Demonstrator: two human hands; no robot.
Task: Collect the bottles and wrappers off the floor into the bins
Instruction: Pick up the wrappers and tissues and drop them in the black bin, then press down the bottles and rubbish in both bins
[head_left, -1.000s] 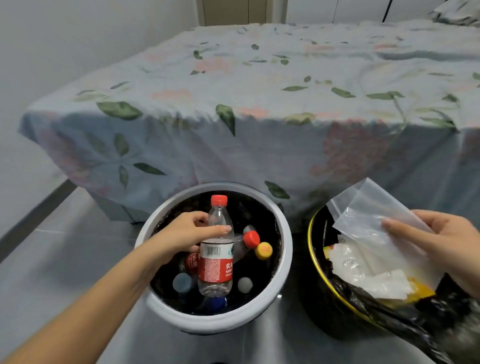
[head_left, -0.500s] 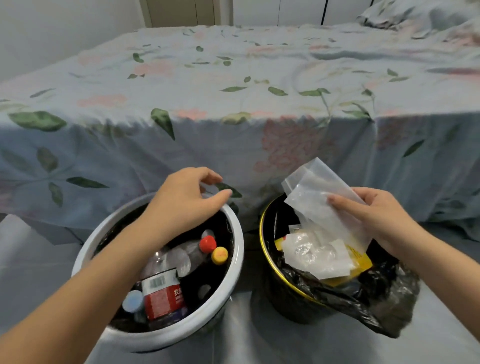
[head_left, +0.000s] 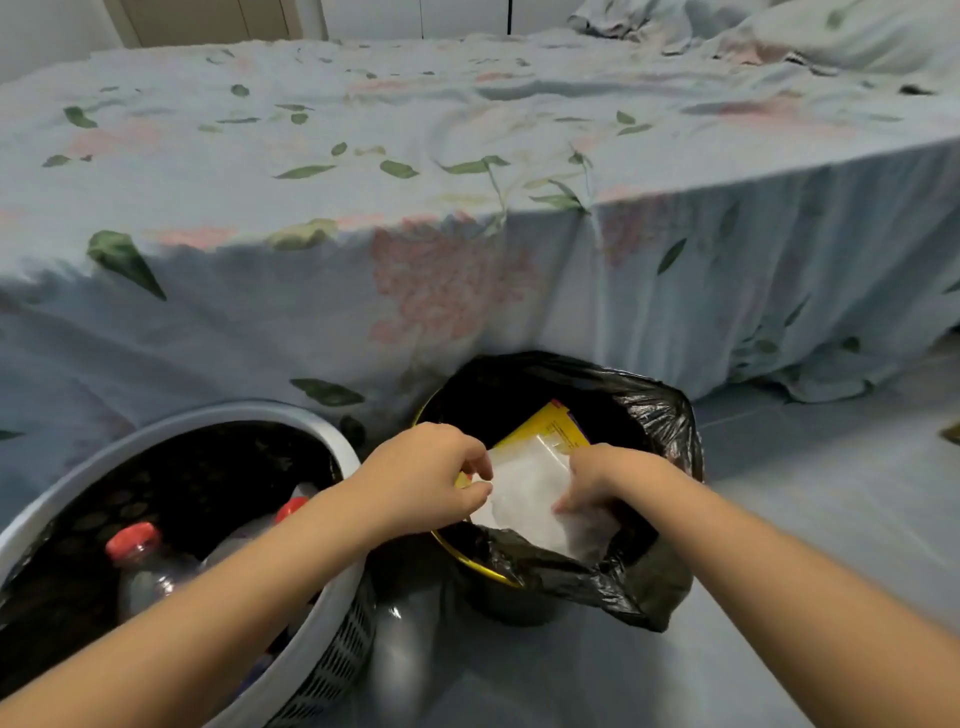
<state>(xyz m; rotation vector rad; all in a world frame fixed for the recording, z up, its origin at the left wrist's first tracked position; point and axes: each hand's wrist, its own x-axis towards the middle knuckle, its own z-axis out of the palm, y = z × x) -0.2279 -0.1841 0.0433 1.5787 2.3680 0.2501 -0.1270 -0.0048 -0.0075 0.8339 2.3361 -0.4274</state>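
Both hands meet over the mouth of the black-lined bin (head_left: 670, 415). Left hand (head_left: 431, 480): fingers curled, thumb and forefinger pinching the left edge of the clear plastic wrapper (head_left: 524, 488). Right hand (head_left: 605, 480): fingers bent downward, gripping the wrapper's right side, fingertips hidden in the plastic. The wrapper lies stretched between the two hands, inside the bin's rim, its lower part crumpled against the black liner. Beneath and behind it, a yellow packet (head_left: 550, 428) stands tilted in the bin; it carries fine print along its upper edge, too small to read. The bin's gold-coloured rim (head_left: 467, 558) shows on the near left side; the liner is folded over the outside and sags at the near right. Just left of this bin stands the white bin (head_left: 332, 639) with a perforated wall and a dark liner; the left forearm crosses over its rim. Inside it lie clear bottles: one with a red cap (head_left: 132, 540) at the near left, a second red cap (head_left: 291, 509) showing beside the forearm. No bottle label is legible here. Both bins stand on the grey floor (head_left: 805, 493), close against the side of the bed (head_left: 467, 182), whose pale blue sheet with green leaves and pink flowers hangs to the floor. A small dark object at the far right edge of the floor cannot be identified.
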